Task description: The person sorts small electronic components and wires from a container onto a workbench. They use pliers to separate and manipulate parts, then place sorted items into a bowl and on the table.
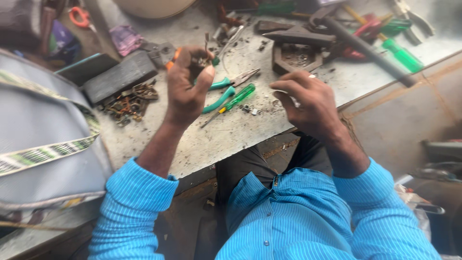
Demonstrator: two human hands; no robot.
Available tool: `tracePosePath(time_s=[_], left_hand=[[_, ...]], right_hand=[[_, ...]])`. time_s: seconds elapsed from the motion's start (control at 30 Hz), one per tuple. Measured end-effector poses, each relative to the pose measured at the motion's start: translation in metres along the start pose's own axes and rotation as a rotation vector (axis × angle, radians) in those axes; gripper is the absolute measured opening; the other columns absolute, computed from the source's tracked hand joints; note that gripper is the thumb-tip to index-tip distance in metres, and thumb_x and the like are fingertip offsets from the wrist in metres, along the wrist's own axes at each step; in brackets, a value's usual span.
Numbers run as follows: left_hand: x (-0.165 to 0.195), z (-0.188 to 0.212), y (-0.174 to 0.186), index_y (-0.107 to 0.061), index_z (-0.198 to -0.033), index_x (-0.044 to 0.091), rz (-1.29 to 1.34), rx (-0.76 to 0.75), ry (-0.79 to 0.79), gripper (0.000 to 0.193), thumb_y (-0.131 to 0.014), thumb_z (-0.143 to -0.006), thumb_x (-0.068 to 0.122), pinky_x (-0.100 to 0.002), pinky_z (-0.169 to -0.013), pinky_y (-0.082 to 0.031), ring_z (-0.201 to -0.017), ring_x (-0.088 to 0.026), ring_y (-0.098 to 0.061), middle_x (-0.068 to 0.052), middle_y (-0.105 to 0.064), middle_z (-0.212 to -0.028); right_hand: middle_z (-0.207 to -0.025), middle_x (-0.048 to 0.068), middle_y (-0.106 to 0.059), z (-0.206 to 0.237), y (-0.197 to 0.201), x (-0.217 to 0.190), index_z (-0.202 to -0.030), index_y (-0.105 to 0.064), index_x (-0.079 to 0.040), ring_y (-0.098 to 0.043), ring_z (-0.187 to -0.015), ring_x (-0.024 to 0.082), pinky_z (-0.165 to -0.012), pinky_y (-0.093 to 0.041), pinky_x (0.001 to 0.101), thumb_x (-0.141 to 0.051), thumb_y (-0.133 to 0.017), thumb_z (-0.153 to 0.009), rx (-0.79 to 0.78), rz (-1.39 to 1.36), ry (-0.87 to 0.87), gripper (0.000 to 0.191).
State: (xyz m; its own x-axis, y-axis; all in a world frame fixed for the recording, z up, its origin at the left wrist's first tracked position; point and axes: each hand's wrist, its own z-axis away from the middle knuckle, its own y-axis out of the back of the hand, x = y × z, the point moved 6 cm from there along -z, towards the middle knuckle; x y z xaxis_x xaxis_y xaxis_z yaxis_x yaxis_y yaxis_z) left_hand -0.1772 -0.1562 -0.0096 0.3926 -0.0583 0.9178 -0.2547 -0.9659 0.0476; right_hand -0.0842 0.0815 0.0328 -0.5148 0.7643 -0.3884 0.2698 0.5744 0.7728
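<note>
The bench [231, 132] was a scarred, grit-strewn metal sheet, crowded at its far edge with dark iron tools and green-handled screwdrivers; a grey bag [43, 139] with a patterned strap lay at your left. Nearer you lay teal-handled pliers [226, 89] and a small green screwdriver [233, 99], just beside each other between your hands. Your left hand [187, 86] was raised over the bench, its fingers pinching a small metal piece [206, 58] at their tips; your right hand [305, 103] was curled, fingers pressed together, and I could not tell whether it held anything. The piece was tiny and held only at the tips; a slip could have dropped it among the filings, where it would likely have been hard to find.
</note>
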Motion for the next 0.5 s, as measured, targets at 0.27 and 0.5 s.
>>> tracePosePath(time_s=[0.27, 0.5], left_hand=[[-0.019, -0.003, 0.013, -0.057, -0.125, 0.009, 0.283, 0.014, 0.119, 0.019, -0.051, -0.109, 0.019, -0.022, -0.07, -0.051, -0.081, -0.009, -0.056, -0.001, -0.058, -0.092], [-0.001, 0.0, 0.014, -0.058, -0.132, 0.007, 0.202, -0.036, 0.011, 0.02, -0.056, -0.113, 0.011, -0.023, -0.085, -0.056, -0.095, -0.011, -0.059, -0.004, -0.062, -0.107]], right_hand=[[-0.12, 0.002, -0.073, -0.059, -0.065, -0.011, -0.118, -0.076, -0.018, -0.063, -0.107, 0.022, -0.085, -0.052, 0.0363, -0.011, -0.068, -0.097, -0.258, 0.211, 0.157, 0.023], [-0.117, 0.007, -0.067, -0.082, -0.084, -0.018, -0.123, -0.072, -0.023, -0.061, -0.105, 0.025, -0.094, -0.047, 0.0427, -0.013, -0.065, -0.091, -0.62, 0.352, 0.067, 0.035]])
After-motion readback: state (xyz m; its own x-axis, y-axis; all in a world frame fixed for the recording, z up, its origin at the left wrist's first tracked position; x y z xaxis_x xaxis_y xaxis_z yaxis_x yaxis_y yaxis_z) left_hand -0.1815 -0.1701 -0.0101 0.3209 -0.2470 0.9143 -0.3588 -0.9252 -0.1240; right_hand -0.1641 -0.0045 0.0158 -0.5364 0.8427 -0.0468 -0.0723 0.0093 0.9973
